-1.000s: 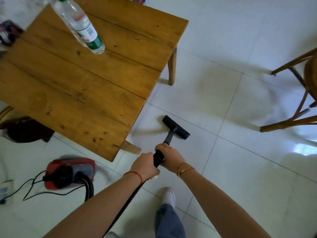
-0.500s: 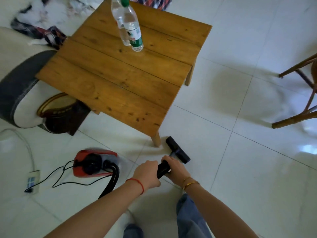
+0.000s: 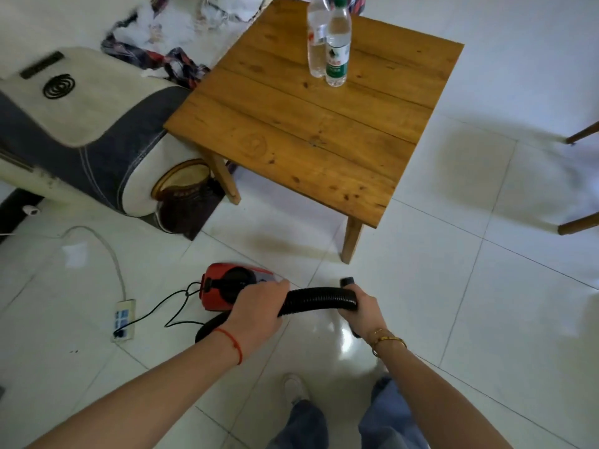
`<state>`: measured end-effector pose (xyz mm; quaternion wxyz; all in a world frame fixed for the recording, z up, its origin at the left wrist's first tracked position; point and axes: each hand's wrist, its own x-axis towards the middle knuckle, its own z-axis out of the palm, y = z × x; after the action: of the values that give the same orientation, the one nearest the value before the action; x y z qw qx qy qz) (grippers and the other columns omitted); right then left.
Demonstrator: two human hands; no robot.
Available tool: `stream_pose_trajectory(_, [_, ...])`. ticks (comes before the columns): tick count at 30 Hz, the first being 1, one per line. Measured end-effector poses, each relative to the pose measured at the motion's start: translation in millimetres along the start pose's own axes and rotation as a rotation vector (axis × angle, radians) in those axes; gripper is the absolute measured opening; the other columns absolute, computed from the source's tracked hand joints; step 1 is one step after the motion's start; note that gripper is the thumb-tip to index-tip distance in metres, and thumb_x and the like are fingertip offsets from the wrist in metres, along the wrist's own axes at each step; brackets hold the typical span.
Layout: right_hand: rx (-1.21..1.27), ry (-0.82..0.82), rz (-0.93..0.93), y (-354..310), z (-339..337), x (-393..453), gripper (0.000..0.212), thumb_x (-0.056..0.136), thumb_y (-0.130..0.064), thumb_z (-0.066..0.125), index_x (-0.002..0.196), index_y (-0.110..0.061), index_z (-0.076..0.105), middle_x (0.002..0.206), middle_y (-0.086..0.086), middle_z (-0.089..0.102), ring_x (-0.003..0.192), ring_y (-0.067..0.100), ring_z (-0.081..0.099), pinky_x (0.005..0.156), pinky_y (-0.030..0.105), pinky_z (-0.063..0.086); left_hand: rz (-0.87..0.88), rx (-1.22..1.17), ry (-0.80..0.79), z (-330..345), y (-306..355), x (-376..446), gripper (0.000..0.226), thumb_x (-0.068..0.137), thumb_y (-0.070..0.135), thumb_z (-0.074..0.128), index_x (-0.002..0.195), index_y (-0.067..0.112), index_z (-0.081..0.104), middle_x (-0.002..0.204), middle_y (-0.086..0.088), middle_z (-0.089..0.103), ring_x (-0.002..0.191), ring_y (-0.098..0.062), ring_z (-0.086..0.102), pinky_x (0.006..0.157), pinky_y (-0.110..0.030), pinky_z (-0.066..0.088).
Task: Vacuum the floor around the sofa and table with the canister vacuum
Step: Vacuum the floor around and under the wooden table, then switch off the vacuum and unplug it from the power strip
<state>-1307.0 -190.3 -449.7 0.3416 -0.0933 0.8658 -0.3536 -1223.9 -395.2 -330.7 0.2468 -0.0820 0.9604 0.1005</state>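
The red canister vacuum [image 3: 223,288] sits on the white tile floor below the wooden table [image 3: 311,124]. Its black ribbed hose [image 3: 321,299] arches between my hands. My left hand [image 3: 259,311] grips the hose near the canister. My right hand [image 3: 361,307] grips the other end, where a short black tip [image 3: 347,281] sticks out above my fingers; the floor nozzle is hidden. The sofa arm [image 3: 87,131], cream and dark grey, lies at the left.
Two water bottles [image 3: 329,43] stand on the table. A power strip [image 3: 123,320] with the vacuum's black cord lies left of the canister. A dark bin [image 3: 184,196] sits between sofa and table leg. Chair legs [image 3: 578,223] reach in at right. My feet are below.
I have stepped back, so table and sofa look farther off. My hands have left the wand handle and now hold the hose, spread apart. The floor nozzle is out of sight.
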Motion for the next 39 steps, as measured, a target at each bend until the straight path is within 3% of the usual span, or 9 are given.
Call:
stream_pose_trajectory(4, [0.090, 0.034, 0.040, -22.5, 18.3, 0.9, 0.024, 0.079, -0.006, 0.065, 0.099, -0.019, 0.060, 0.088, 0.004, 0.069, 0.083, 0.021, 0.064, 0.076, 0.027, 0.050, -0.032, -0.105, 0.132, -13.2, -42.1, -20.1, 0.031, 0.086, 0.029, 0.064, 0.114, 0.021, 0.055, 0.107, 0.002, 0.064, 0.094, -0.019, 0.062, 0.072, -0.030, 0.047])
stream_pose_trajectory(8, [0.142, 0.056, 0.049, -41.3, 31.6, 2.3, 0.023, 0.079, -0.004, 0.065, 0.100, -0.013, 0.061, 0.087, 0.003, 0.067, 0.081, 0.018, 0.061, 0.067, 0.015, 0.043, -0.149, -0.222, 0.217, -17.6, -70.7, -30.8, 0.034, 0.083, 0.021, 0.065, 0.116, 0.018, 0.058, 0.111, 0.000, 0.062, 0.102, -0.021, 0.059, 0.080, -0.030, 0.046])
stream_pose_trajectory(12, [0.184, 0.085, 0.063, -53.2, 44.1, 6.5, 0.022, 0.079, -0.006, 0.068, 0.099, -0.012, 0.061, 0.085, 0.000, 0.065, 0.077, 0.015, 0.059, 0.066, 0.015, 0.042, -0.288, -0.287, 0.234, -4.8, -102.1, -26.7, 0.030, 0.080, 0.024, 0.068, 0.106, 0.020, 0.056, 0.105, 0.000, 0.061, 0.095, -0.019, 0.059, 0.075, -0.029, 0.048])
stream_pose_trajectory(20, [0.209, 0.109, 0.124, -70.5, 55.1, 26.1, 0.018, 0.084, -0.003, 0.063, 0.100, -0.010, 0.060, 0.077, -0.003, 0.061, 0.063, -0.001, 0.055, 0.050, 0.001, 0.039, -0.513, -0.428, 0.306, 7.7, -151.2, -16.6, 0.039, 0.072, 0.045, 0.075, 0.097, 0.019, 0.061, 0.091, 0.002, 0.062, 0.081, -0.015, 0.060, 0.064, -0.027, 0.047])
stream_pose_trajectory(26, [0.254, 0.179, 0.152, -89.9, 69.1, 38.8, 0.023, 0.084, -0.009, 0.066, 0.106, -0.012, 0.061, 0.088, 0.001, 0.063, 0.072, 0.009, 0.057, 0.060, 0.009, 0.038, -0.570, -0.478, 0.227, 24.0, -182.5, -6.0, 0.041, 0.072, 0.041, 0.078, 0.100, 0.014, 0.062, 0.091, -0.003, 0.067, 0.080, -0.019, 0.064, 0.064, -0.028, 0.051])
stream_pose_trajectory(33, [0.300, 0.288, 0.213, -109.3, 92.9, 52.5, 0.021, 0.084, -0.011, 0.066, 0.104, -0.013, 0.060, 0.079, 0.000, 0.061, 0.068, 0.009, 0.057, 0.053, 0.010, 0.040, -0.650, -0.643, 0.202, 51.6, -228.3, 3.1, 0.045, 0.077, 0.032, 0.078, 0.105, 0.001, 0.061, 0.095, -0.011, 0.066, 0.082, -0.023, 0.062, 0.066, -0.025, 0.044])
stream_pose_trajectory(36, [0.319, 0.358, 0.238, -115.4, 105.1, 59.5, 0.023, 0.083, -0.017, 0.069, 0.104, -0.013, 0.062, 0.083, 0.001, 0.064, 0.079, 0.021, 0.062, 0.071, 0.027, 0.048, -0.655, -0.691, 0.147, 78.6, -247.5, 5.1, 0.033, 0.077, 0.036, 0.076, 0.080, 0.011, 0.056, 0.074, 0.001, 0.059, 0.078, -0.021, 0.061, 0.058, -0.021, 0.039])
stream_pose_trajectory(39, [0.334, 0.425, 0.231, -119.5, 114.2, 67.6, 0.029, 0.083, -0.025, 0.070, 0.108, -0.012, 0.063, 0.090, 0.003, 0.067, 0.083, 0.020, 0.061, 0.076, 0.028, 0.046, -0.620, -0.787, 0.113, 105.5, -255.3, 7.9, 0.032, 0.079, 0.035, 0.075, 0.066, 0.023, 0.049, 0.065, 0.010, 0.053, 0.073, -0.016, 0.058, 0.052, -0.016, 0.035])
